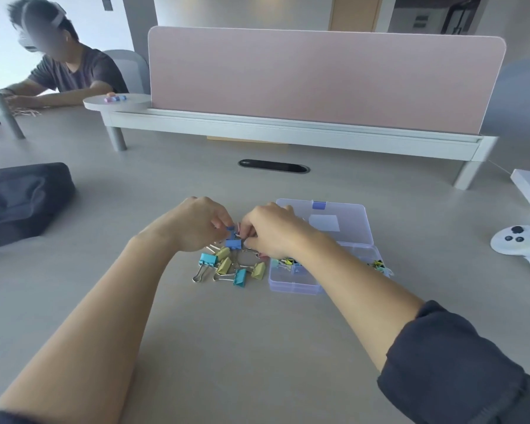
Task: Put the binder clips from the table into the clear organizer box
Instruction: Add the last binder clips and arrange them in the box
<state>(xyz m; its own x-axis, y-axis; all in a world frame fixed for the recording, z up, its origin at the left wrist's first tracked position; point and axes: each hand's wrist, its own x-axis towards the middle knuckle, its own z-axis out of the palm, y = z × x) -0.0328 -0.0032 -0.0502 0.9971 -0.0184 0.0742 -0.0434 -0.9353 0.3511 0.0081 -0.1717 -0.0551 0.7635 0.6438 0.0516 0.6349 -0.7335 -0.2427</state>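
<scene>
Left hand (201,223): fingers curled, tips pinching what looks like a small blue clip (230,228) just above the pile; probably lifting it free.
Right hand (270,231): fingers curled down at the far right edge of the pile, thumb beside a bigger blue clip (233,243); cannot tell if it holds anything.
Loose binder clips (227,266): teal, yellow-green and blue, heaped on the table (257,347) just left of the box, wire handles tangled, so both hands likely work to separate them.
Clear organizer box (291,286): open, right of the pile, touching or nearly so; short carry for each clip.
Lid (343,221): folded back flat on the far side, out of the way of drops.
Clips in box (288,262): a few sit in the far-left compartment, more at the right end (377,264); near-left compartment looks free.
Progress: partway, several clips left on the table.
Risk: hooked handles may drag a neighbour clip along.
Surroundings: dark bag (25,200) left, white controller (517,240) right, pink divider (318,78) far, another person (71,75) far left.
</scene>
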